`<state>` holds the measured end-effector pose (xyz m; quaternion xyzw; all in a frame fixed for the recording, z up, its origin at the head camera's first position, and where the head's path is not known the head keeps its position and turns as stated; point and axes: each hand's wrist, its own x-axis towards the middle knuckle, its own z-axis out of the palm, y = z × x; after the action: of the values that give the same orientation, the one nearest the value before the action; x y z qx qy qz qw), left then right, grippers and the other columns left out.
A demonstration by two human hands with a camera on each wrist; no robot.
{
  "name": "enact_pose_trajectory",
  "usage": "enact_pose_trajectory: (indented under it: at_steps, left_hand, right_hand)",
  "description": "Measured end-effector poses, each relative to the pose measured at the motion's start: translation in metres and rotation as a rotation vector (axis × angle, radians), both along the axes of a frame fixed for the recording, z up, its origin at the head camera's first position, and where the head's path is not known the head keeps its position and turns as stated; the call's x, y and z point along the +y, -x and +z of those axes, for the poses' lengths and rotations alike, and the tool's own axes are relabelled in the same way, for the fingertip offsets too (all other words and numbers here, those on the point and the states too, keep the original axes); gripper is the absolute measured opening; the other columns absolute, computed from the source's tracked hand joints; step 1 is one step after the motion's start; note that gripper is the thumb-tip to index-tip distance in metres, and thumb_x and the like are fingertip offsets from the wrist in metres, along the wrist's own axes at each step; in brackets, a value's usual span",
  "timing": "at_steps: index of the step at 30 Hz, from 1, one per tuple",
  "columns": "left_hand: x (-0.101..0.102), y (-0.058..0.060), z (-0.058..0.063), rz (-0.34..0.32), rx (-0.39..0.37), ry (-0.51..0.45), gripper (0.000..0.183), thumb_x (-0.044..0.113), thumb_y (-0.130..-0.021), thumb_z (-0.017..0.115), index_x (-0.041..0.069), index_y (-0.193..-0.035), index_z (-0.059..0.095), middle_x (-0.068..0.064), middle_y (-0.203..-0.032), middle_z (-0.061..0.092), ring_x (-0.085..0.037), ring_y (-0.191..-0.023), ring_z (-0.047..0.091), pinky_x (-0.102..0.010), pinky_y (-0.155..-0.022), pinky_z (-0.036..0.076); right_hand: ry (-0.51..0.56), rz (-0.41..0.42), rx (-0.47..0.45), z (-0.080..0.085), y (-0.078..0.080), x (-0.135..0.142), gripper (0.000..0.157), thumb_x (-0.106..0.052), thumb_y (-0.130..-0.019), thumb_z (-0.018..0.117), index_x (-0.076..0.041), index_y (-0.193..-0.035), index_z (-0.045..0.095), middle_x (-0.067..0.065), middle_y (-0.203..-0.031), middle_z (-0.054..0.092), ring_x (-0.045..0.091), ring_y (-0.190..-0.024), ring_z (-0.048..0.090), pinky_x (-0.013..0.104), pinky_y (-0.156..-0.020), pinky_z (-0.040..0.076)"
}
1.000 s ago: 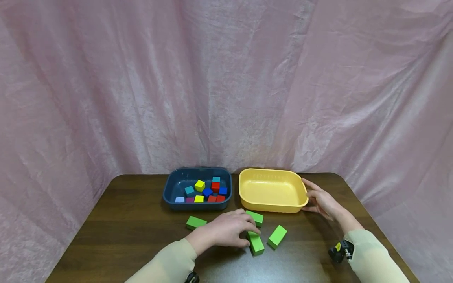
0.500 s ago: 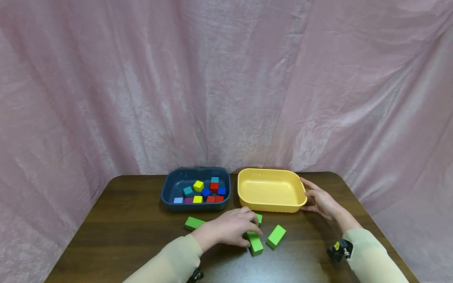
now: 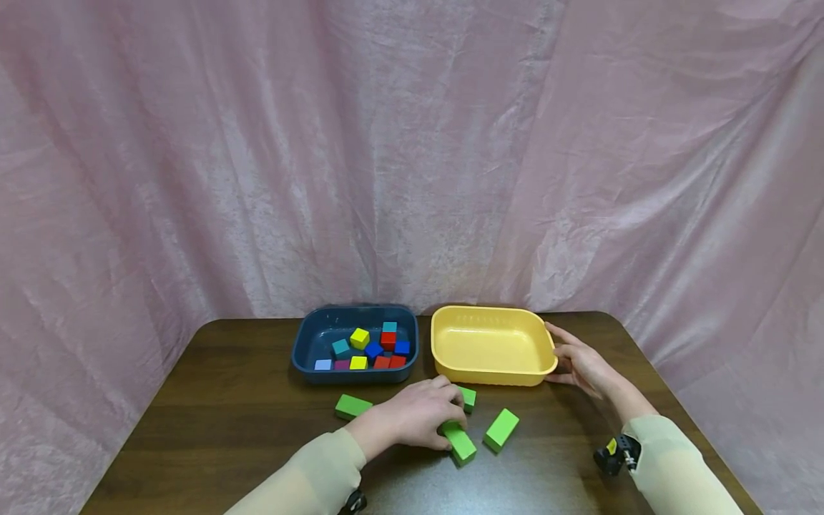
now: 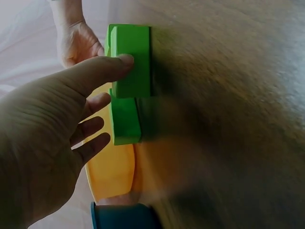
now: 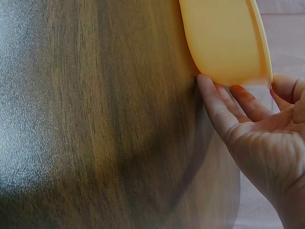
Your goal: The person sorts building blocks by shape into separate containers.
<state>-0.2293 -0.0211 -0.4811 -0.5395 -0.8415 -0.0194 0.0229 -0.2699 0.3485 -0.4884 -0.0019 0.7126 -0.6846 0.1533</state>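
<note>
My left hand (image 3: 425, 413) pinches a bright green rectangular block (image 3: 460, 445) on the table. In the left wrist view its thumb lies on the side of that green block (image 4: 132, 62), while the other fingers are partly hidden behind. Just beyond, partly covered by the hand, lies a second green block (image 3: 467, 399). A third green block (image 3: 501, 430) is to the right, and another green block (image 3: 352, 407) sits left, behind the wrist. My right hand (image 3: 584, 368) rests its extended fingers against the right end of a yellow plastic tray (image 3: 496, 378); these fingers (image 5: 217, 107) touch its wall in the right wrist view.
A dark blue tray (image 3: 360, 378) stands left of the yellow one, holding several small cubes in red, yellow, blue, teal and other colours. Both trays are near the far edge of the brown wooden table (image 3: 212, 429). A pink curtain (image 3: 412, 157) hangs behind.
My left hand has closed its thumb and fingers on the green block, which has turned and shifted slightly left. The right hand stays at the yellow tray.
</note>
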Motion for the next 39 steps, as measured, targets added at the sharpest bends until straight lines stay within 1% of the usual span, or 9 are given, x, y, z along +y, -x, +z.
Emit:
enact_pose_trajectory:
  at_steps: [4, 6, 8, 14, 18, 23, 31, 35, 39]
  left_hand:
    - [-0.003, -0.001, -0.002, 0.017, -0.011, -0.004, 0.030, 0.050, -0.082, 0.083, 0.036, -0.107, 0.075, 0.011, -0.116, 0.061, -0.009, -0.105, 0.048, -0.022, -0.083, 0.043]
    - [-0.005, -0.001, -0.003, 0.024, -0.029, -0.003, 0.031, 0.051, -0.082, 0.083, 0.036, -0.107, 0.075, 0.012, -0.114, 0.061, -0.008, -0.104, 0.049, -0.022, -0.082, 0.044]
    - [-0.006, -0.001, -0.004, 0.028, -0.057, -0.005, 0.030, 0.049, -0.082, 0.083, 0.035, -0.108, 0.074, 0.014, -0.111, 0.061, -0.007, -0.101, 0.048, -0.021, -0.082, 0.043]
    - [-0.010, 0.001, -0.002, 0.027, -0.174, -0.017, 0.026, 0.037, -0.085, 0.083, 0.034, -0.110, 0.073, 0.022, -0.099, 0.062, -0.006, -0.096, 0.046, -0.018, -0.079, 0.041]
    - [-0.012, 0.001, -0.002, 0.036, -0.238, -0.022, 0.025, 0.034, -0.086, 0.082, 0.034, -0.110, 0.073, 0.026, -0.097, 0.063, -0.005, -0.095, 0.046, -0.018, -0.077, 0.040]
    - [-0.013, 0.002, -0.002, 0.047, -0.295, -0.035, 0.026, 0.034, -0.086, 0.082, 0.033, -0.111, 0.073, 0.026, -0.098, 0.063, -0.004, -0.094, 0.046, -0.018, -0.077, 0.040]
    - [-0.017, 0.002, 0.008, 0.067, -0.294, -0.085, 0.029, 0.036, -0.087, 0.081, 0.034, -0.115, 0.073, 0.023, -0.106, 0.063, -0.004, -0.098, 0.047, -0.020, -0.083, 0.043]
    - [-0.018, 0.002, 0.012, 0.082, -0.302, -0.107, 0.029, 0.036, -0.087, 0.081, 0.034, -0.115, 0.073, 0.023, -0.106, 0.062, -0.004, -0.097, 0.046, -0.020, -0.083, 0.043]
    - [-0.019, 0.001, 0.019, 0.069, -0.259, -0.142, 0.028, 0.036, -0.086, 0.082, 0.033, -0.112, 0.073, 0.022, -0.106, 0.063, -0.005, -0.095, 0.046, -0.019, -0.081, 0.042]
  right_hand:
    - [-0.003, -0.005, -0.006, 0.001, 0.001, 0.000, 0.071, -0.003, -0.104, 0.035, -0.018, -0.166, 0.004, 0.028, -0.157, 0.020, 0.016, -0.106, 0.063, 0.051, -0.092, 0.056]
    - [-0.007, -0.010, -0.010, 0.002, 0.001, -0.001, 0.072, -0.004, -0.104, 0.035, -0.018, -0.166, 0.004, 0.028, -0.157, 0.021, 0.016, -0.105, 0.064, 0.051, -0.092, 0.056]
    - [-0.009, -0.012, -0.013, 0.002, 0.002, -0.001, 0.072, -0.004, -0.104, 0.035, -0.018, -0.166, 0.004, 0.028, -0.157, 0.021, 0.016, -0.104, 0.064, 0.051, -0.092, 0.056]
    - [-0.007, -0.004, -0.011, 0.002, 0.002, -0.001, 0.072, -0.004, -0.104, 0.035, -0.019, -0.166, 0.003, 0.028, -0.160, 0.015, 0.016, -0.108, 0.063, 0.052, -0.094, 0.055]
    - [-0.004, -0.002, -0.012, 0.002, 0.001, -0.002, 0.072, -0.004, -0.104, 0.035, -0.018, -0.166, 0.003, 0.028, -0.160, 0.016, 0.016, -0.109, 0.062, 0.053, -0.095, 0.054]
    - [-0.001, 0.005, -0.012, 0.002, 0.000, -0.004, 0.072, -0.004, -0.104, 0.036, -0.018, -0.166, 0.001, 0.029, -0.158, 0.018, 0.017, -0.108, 0.062, 0.054, -0.095, 0.054]
    - [0.007, 0.000, -0.014, 0.002, 0.000, -0.002, 0.070, -0.004, -0.106, 0.035, -0.018, -0.166, 0.002, 0.027, -0.156, 0.021, 0.016, -0.107, 0.063, 0.053, -0.094, 0.054]
    - [0.012, 0.005, -0.011, 0.001, 0.000, 0.000, 0.070, -0.004, -0.106, 0.034, -0.018, -0.166, 0.002, 0.027, -0.159, 0.018, 0.015, -0.108, 0.063, 0.052, -0.094, 0.055]
    - [0.021, 0.007, -0.008, 0.001, 0.000, 0.002, 0.069, -0.003, -0.106, 0.034, -0.018, -0.166, 0.003, 0.028, -0.156, 0.022, 0.017, -0.109, 0.064, 0.054, -0.095, 0.054]
